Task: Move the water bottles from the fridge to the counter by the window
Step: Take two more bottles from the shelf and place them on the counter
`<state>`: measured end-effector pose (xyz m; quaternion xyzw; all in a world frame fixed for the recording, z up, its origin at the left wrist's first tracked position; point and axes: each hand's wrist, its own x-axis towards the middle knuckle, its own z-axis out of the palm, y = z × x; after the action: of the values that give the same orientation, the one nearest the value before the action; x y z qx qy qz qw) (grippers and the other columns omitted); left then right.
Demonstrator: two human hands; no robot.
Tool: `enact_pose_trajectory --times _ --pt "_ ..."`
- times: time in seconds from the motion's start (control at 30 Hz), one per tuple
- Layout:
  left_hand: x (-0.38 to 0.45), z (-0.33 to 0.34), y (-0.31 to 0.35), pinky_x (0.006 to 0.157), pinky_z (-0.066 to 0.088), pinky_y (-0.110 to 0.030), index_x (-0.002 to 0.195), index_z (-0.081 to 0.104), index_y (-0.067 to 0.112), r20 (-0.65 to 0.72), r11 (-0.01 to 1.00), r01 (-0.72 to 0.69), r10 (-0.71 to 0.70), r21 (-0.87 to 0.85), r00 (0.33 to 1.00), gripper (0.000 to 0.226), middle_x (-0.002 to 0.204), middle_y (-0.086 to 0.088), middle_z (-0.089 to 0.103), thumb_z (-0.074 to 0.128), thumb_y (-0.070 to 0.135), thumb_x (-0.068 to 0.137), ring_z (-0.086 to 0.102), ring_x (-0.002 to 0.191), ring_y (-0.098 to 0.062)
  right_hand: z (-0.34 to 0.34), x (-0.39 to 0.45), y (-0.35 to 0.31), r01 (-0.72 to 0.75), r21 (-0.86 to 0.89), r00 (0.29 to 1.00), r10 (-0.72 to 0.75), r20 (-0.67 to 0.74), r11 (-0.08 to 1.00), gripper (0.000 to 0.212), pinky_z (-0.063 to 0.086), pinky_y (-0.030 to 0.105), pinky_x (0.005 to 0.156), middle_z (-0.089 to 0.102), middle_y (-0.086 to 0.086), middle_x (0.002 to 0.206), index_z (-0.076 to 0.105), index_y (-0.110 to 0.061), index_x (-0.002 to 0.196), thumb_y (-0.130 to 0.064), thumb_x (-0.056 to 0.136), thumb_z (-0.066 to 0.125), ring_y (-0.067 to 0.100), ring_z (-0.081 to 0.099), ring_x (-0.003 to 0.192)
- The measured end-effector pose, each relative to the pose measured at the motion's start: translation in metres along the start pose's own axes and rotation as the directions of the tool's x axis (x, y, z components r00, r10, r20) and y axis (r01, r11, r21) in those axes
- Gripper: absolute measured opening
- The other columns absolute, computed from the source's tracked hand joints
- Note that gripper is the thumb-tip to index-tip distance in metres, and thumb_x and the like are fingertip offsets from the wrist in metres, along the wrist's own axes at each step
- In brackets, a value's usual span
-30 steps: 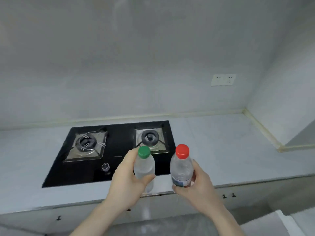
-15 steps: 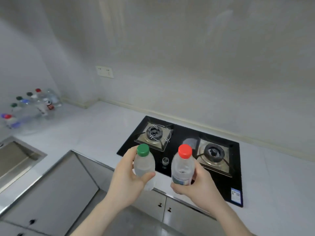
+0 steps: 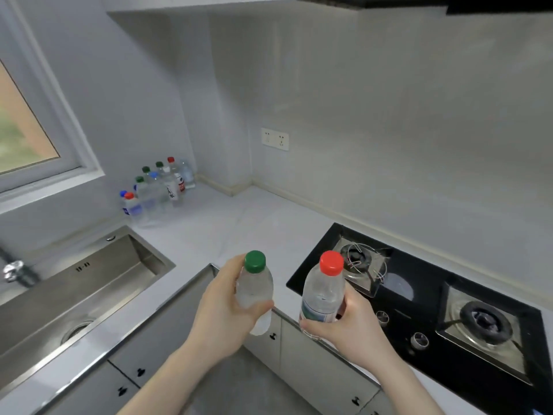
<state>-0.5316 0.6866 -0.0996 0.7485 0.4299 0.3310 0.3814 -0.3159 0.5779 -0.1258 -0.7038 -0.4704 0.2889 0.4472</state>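
My left hand [image 3: 223, 313] grips a clear water bottle with a green cap [image 3: 256, 283], held upright in front of me. My right hand [image 3: 347, 330] grips a second clear bottle with a red cap [image 3: 324, 290] and a blue-green label. Both bottles hang in the air above the counter's front corner. Far off to the left, several water bottles [image 3: 158, 188] with green, red and blue caps stand grouped on the white counter [image 3: 239, 223] below the window [image 3: 27, 121].
A steel sink [image 3: 74, 283] with a tap is set into the counter at the left. A black two-burner gas hob [image 3: 434, 298] fills the right. Grey cabinet doors run below the counter. A wall socket [image 3: 275, 139] sits above the corner.
My view has swung left, bringing the window, sink and bottle group into sight. Both hands keep holding their bottles in the same pose.
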Motion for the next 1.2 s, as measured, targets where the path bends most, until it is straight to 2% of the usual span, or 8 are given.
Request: enact_pose_trajectory --times 0.13,0.3,0.47,0.6,0.67,0.8,0.93,1.2 --pt "0.009 -0.035 -0.022 0.101 0.05 -0.041 0.125 0.054 0.046 -0.047 1.0 0.02 -0.019 0.008 0.999 0.066 0.117 0.025 0.065 0.089 0.021 0.075 0.061 0.113 -0.004 0.037 0.025 -0.014 0.025 -0.003 1.0 -0.025 0.018 1.0 0.054 0.06 0.037 0.084 0.07 -0.008 0.103 0.064 -0.034 0.105 -0.021 0.062 0.094 0.011 0.069 0.094" --pt "0.028 -0.062 -0.045 0.098 0.053 -0.042 0.123 0.057 0.045 -0.101 0.998 0.06 -0.062 -0.019 0.993 0.064 0.114 0.021 0.067 0.088 0.016 0.075 0.065 0.109 -0.009 0.067 0.061 -0.03 0.06 0.0 0.995 -0.06 0.079 0.998 0.059 0.057 0.025 0.084 0.068 -0.014 0.109 0.063 -0.04 0.109 -0.023 0.064 0.095 0.005 0.067 0.101" --pt "0.057 -0.079 -0.065 0.1 0.053 -0.042 0.125 0.057 0.043 -0.124 0.996 0.09 -0.089 -0.003 0.988 0.064 0.115 0.021 0.068 0.088 0.017 0.076 0.064 0.111 -0.007 0.091 0.109 -0.035 0.056 0.031 0.987 -0.06 0.146 0.998 0.059 0.059 0.029 0.085 0.071 -0.012 0.109 0.063 -0.037 0.113 -0.026 0.064 0.094 0.01 0.069 0.101" --pt "0.094 -0.086 -0.078 0.1 0.052 -0.037 0.124 0.056 0.046 -0.169 0.994 0.107 -0.103 0.018 0.98 0.065 0.118 0.022 0.067 0.088 0.017 0.076 0.063 0.112 -0.004 0.107 0.158 -0.04 0.087 0.061 0.975 -0.097 0.201 0.994 0.06 0.052 0.016 0.081 0.067 -0.025 0.11 0.062 -0.043 0.113 -0.021 0.067 0.094 -0.004 0.064 0.104" --pt "0.117 -0.089 -0.083 0.098 0.051 -0.035 0.121 0.057 0.046 -0.188 0.994 0.106 -0.097 0.037 0.977 0.062 0.115 0.023 0.067 0.089 0.018 0.076 0.062 0.112 -0.004 0.113 0.187 -0.043 0.098 0.079 0.968 -0.113 0.225 0.992 0.06 0.051 0.015 0.082 0.066 -0.028 0.109 0.061 -0.043 0.112 -0.017 0.068 0.094 -0.006 0.063 0.103" --pt "0.163 -0.095 -0.093 0.094 0.054 -0.035 0.12 0.058 0.046 -0.218 0.99 0.133 -0.119 0.048 0.969 0.063 0.111 0.023 0.068 0.09 0.017 0.074 0.064 0.107 -0.005 0.122 0.245 -0.047 0.137 0.078 0.959 -0.152 0.241 0.987 0.059 0.055 0.022 0.088 0.067 -0.023 0.11 0.062 -0.044 0.109 -0.018 0.067 0.093 0.0 0.064 0.104" --pt "0.208 -0.1 -0.106 0.096 0.055 -0.047 0.124 0.058 0.044 -0.237 0.986 0.162 -0.15 0.029 0.96 0.066 0.115 0.018 0.069 0.09 0.017 0.073 0.066 0.108 -0.012 0.126 0.298 -0.051 0.17 0.061 0.944 -0.18 0.276 0.984 0.054 0.053 0.018 0.083 0.068 -0.02 0.107 0.063 -0.041 0.107 -0.02 0.067 0.093 0.001 0.065 0.1" --pt "0.282 -0.112 -0.152 0.096 0.053 -0.041 0.116 0.055 0.047 -0.293 0.964 0.24 -0.2 0.11 0.935 0.064 0.112 0.024 0.066 0.094 0.027 0.068 0.063 0.105 -0.006 0.156 0.388 -0.045 0.184 0.004 0.917 -0.173 0.36 0.983 0.052 0.054 0.013 0.079 0.07 -0.018 0.103 0.059 -0.037 0.107 -0.027 0.069 0.092 0.002 0.067 0.098"
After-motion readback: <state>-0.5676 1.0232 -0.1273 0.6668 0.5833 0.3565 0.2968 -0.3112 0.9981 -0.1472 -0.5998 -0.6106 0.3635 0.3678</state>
